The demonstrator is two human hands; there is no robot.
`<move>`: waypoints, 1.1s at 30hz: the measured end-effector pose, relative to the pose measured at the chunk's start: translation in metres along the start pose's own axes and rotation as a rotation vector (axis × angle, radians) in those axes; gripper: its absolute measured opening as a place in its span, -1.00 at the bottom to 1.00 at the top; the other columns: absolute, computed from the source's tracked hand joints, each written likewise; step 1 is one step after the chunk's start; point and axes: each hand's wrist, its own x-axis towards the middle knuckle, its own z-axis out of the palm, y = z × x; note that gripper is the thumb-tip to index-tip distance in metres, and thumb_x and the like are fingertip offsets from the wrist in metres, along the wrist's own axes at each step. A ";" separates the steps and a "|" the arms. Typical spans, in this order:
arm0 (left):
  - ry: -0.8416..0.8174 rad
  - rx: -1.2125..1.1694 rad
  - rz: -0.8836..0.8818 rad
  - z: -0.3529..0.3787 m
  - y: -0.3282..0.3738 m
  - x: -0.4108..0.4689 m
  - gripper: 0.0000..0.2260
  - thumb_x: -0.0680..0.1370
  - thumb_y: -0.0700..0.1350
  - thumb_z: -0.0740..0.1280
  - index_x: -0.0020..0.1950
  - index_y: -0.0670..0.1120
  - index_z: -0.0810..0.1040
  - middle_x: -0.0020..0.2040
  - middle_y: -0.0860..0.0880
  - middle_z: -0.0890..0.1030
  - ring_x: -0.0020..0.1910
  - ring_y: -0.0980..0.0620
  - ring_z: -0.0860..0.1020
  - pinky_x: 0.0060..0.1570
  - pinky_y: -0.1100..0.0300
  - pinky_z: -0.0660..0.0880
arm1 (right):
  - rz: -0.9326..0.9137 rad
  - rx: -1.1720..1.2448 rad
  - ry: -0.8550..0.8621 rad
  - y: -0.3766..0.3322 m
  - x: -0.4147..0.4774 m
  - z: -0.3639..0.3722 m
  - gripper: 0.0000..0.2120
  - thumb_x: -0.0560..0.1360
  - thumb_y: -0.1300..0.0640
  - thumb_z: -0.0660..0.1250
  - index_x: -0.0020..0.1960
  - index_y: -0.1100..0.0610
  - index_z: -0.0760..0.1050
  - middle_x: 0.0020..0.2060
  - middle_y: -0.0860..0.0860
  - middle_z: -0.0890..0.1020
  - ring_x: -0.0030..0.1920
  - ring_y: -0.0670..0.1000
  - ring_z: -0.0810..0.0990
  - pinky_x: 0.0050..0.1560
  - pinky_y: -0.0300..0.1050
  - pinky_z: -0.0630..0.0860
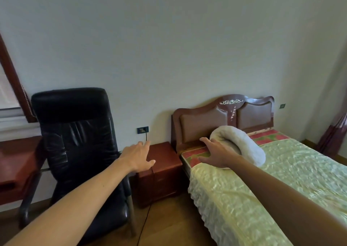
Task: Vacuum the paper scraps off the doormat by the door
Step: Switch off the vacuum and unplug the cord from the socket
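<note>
I hold both arms out in front of me. My left hand [138, 156] sits just left of centre, fingers spread wide and holding nothing. My right hand [216, 154] sits just right of centre, also spread wide and empty, its palm turned down in front of the rolled blanket [242, 144].

Neither the doormat, the paper scraps, the door nor a vacuum shows anywhere in the frame, so I cannot say where they lie. I judge that I am at the very start: the cleaning itself is not yet begun. The next move calls for finding the vacuum and turning toward the door. A thin black cord [146, 138] hangs from the socket [142, 129] at mid frame and reappears low on the floor; it may lead to the vacuum, but I cannot tell.

Counted: two hands, both bare. One black chair [78, 133] at lower left. One nightstand [159, 172] at centre, between chair and bed [272, 180]. One bed at lower right, with one headboard [223, 118] and one rolled blanket. One desk [16, 163] at the left edge. One curtain [336, 131] at the right edge. Two wall plates: the socket, and a small one [282, 106] right of the headboard.
</note>
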 end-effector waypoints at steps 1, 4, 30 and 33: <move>0.002 0.006 -0.009 0.002 0.001 0.010 -0.35 0.56 0.25 0.24 0.51 -0.08 0.17 0.34 -0.12 0.46 0.23 -0.13 0.54 0.13 -0.03 0.52 | -0.007 0.001 0.002 0.007 0.010 0.001 -0.23 0.48 -0.26 0.32 0.55 0.00 0.09 0.22 0.15 0.47 0.17 0.19 0.54 0.13 0.04 0.49; 0.010 0.006 -0.027 0.006 0.002 0.044 -0.33 0.56 0.26 0.23 0.53 -0.08 0.15 0.35 -0.13 0.45 0.22 -0.13 0.54 0.13 -0.03 0.54 | -0.032 0.006 0.012 0.022 0.044 0.001 -0.22 0.46 -0.28 0.32 0.54 -0.01 0.10 0.20 0.14 0.47 0.19 0.21 0.53 0.13 0.06 0.48; -0.031 -0.082 -0.234 0.045 -0.068 0.362 -0.31 0.56 0.23 0.20 0.57 -0.07 0.07 0.38 -0.14 0.43 0.26 -0.13 0.51 0.16 -0.01 0.46 | -0.202 -0.037 -0.067 0.096 0.417 -0.011 -0.24 0.50 -0.27 0.27 0.56 -0.06 0.02 0.41 0.14 0.36 0.38 0.22 0.39 0.26 0.16 0.44; -0.043 -0.089 -0.267 0.057 -0.066 0.394 -0.31 0.56 0.23 0.20 0.57 -0.07 0.08 0.38 -0.13 0.43 0.24 -0.12 0.52 0.15 0.00 0.47 | -0.218 -0.004 -0.070 0.114 0.461 -0.007 -0.23 0.50 -0.27 0.27 0.56 -0.05 0.01 0.41 0.15 0.37 0.38 0.22 0.40 0.29 0.16 0.44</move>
